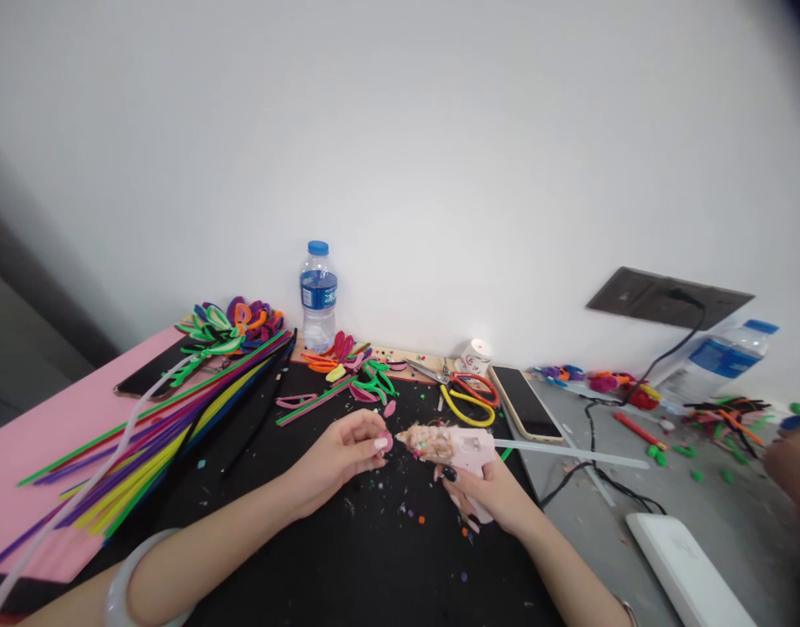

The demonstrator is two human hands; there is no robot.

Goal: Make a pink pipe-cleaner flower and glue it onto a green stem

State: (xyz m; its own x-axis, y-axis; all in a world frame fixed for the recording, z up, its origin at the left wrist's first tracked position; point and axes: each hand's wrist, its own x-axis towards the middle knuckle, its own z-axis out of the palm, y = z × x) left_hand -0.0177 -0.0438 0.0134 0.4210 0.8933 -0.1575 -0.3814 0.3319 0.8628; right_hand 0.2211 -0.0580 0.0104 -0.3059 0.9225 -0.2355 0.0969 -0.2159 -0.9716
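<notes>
Between its fingertips, my left hand point(351, 448) pinches a small pink fuzzy piece point(387, 442), partly hidden by the fingers. Wrapped round the handle of a pale pink hot glue gun point(468, 446) is my right hand point(481, 496). The gun's nozzle, crusted with glue and bits, points left at the pink piece, very near it. A long translucent glue stick point(575, 452) sticks out of the gun's back. Just behind the hands lie bent pipe-cleaner pieces point(377, 380) in green, pink and orange, beside scissors with yellow and red handles point(468, 407).
Loose pipe cleaners point(171, 435) spread at the left by a bundle of looped ones point(233, 326). A water bottle point(319, 300) stands by the wall. Right of me are a phone point(526, 402), black cables, a white power bank point(687, 566), another bottle point(719, 361) and another person's hand point(795, 461).
</notes>
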